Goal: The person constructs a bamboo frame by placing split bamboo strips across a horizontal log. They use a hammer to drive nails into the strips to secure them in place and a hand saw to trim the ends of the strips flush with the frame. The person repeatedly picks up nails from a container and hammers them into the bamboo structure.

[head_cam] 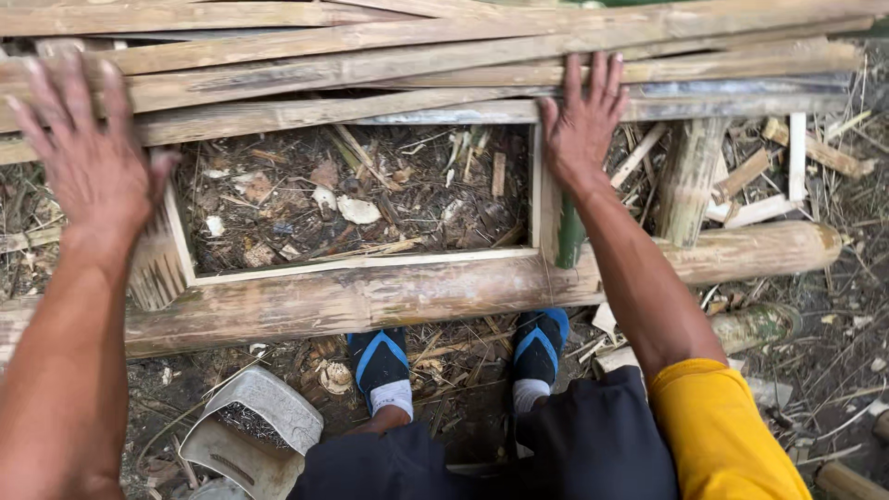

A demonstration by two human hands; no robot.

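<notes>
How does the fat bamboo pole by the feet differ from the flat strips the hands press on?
The pole is a whole round stem; the strips are split, flat and thin. The pole lies alone near the feet; the strips are stacked together farther away. Both hands, left and right, rest open on the strips, not the pole. Both are weathered tan bamboo lying crosswise.

rough bamboo slats (pixel 370 65) — matt, splintery
</notes>
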